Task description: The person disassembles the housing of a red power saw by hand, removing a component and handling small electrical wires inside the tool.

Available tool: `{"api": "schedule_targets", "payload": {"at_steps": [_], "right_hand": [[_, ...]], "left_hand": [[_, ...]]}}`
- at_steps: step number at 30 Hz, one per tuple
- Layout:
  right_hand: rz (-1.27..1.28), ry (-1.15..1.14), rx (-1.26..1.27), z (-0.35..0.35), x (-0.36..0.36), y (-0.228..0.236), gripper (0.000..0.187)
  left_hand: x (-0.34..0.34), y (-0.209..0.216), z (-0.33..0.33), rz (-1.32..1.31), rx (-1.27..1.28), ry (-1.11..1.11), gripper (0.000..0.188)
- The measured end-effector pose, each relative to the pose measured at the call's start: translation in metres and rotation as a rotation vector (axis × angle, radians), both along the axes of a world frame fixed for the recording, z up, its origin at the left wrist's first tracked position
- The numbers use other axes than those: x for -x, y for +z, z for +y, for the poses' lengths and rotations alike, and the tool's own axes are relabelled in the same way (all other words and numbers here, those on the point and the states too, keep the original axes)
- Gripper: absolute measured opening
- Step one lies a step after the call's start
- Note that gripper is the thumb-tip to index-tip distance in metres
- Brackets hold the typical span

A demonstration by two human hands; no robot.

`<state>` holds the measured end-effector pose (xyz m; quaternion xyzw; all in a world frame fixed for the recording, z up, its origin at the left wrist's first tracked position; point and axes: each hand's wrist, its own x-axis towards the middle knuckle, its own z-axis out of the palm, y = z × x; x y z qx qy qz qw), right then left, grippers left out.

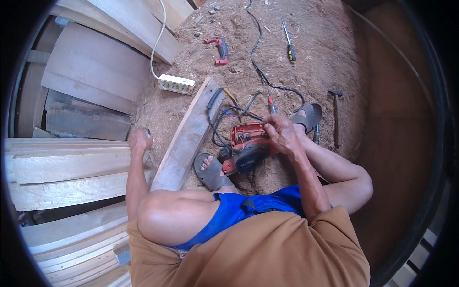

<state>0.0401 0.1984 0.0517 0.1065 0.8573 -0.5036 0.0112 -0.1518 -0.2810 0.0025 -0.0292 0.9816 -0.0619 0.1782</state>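
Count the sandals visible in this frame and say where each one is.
2: one sandal on the left foot, beside the plank; a second sandal on the right foot, between the right hand and the hammer.

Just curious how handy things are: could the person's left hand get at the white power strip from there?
Probably yes, with a stretch forward: the left hand and the white power strip are on the same side of the plank, and mostly sawdust-strewn ground shows between them.
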Motion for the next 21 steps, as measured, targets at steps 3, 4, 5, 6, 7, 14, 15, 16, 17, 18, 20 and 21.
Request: {"api": "schedule_targets", "payload": {"at_steps": [3, 4, 5, 6, 7, 14, 15, 16, 17, 18, 20, 21], "right_hand": [[0.354, -0.051, -0.427, 0.009, -0.004, -0.009, 0.016], [0.356, -0.056, -0.426, 0.01, -0.006, -0.007, 0.016], [0.392, -0.086, -0.419, 0.01, -0.006, -0.003, 0.017], [0.426, -0.116, -0.417, 0.012, -0.009, 0.002, 0.018], [0.433, -0.119, -0.409, 0.01, -0.012, 0.005, 0.018], [0.03, -0.173, 0.296, -0.02, -0.036, 0.071, 0.021], [0.05, -0.137, 0.489, -0.025, -0.041, 0.079, 0.024], [0.145, -0.082, 0.436, -0.029, -0.046, 0.088, 0.026], [0.145, -0.086, 0.431, -0.031, -0.049, 0.091, 0.026], [0.188, -0.044, 0.364, -0.032, -0.054, 0.094, 0.027], [0.197, 0.003, 0.282, -0.032, -0.059, 0.091, 0.028], [0.195, -0.001, 0.282, -0.034, -0.06, 0.09, 0.028]], "left_hand": [[0.018, 0.04, 0.012, 0.091, -0.294, -0.13, 0.038], [0.022, 0.061, 0.029, 0.104, -0.335, -0.235, 0.038], [0.023, 0.089, 0.053, 0.118, -0.371, -0.34, 0.038], [0.024, 0.116, 0.079, 0.068, -0.406, -0.38, 0.038], [0.021, 0.143, 0.102, 0.021, -0.434, -0.415, 0.039], [-0.037, 0.167, 0.218, -0.628, -1.387, -0.353, 0.051], [-0.047, 0.16, 0.226, -0.712, -1.407, -0.374, 0.053], [-0.058, 0.155, 0.233, -0.715, -1.409, -0.38, 0.053], [-0.068, 0.15, 0.239, -0.777, -1.406, -0.369, 0.053], [-0.078, 0.148, 0.245, -0.841, -1.399, -0.358, 0.054], [-0.096, 0.141, 0.254, -0.876, -1.445, -0.324, 0.054], [-0.104, 0.139, 0.255, -0.908, -1.494, -0.281, 0.053]]}}
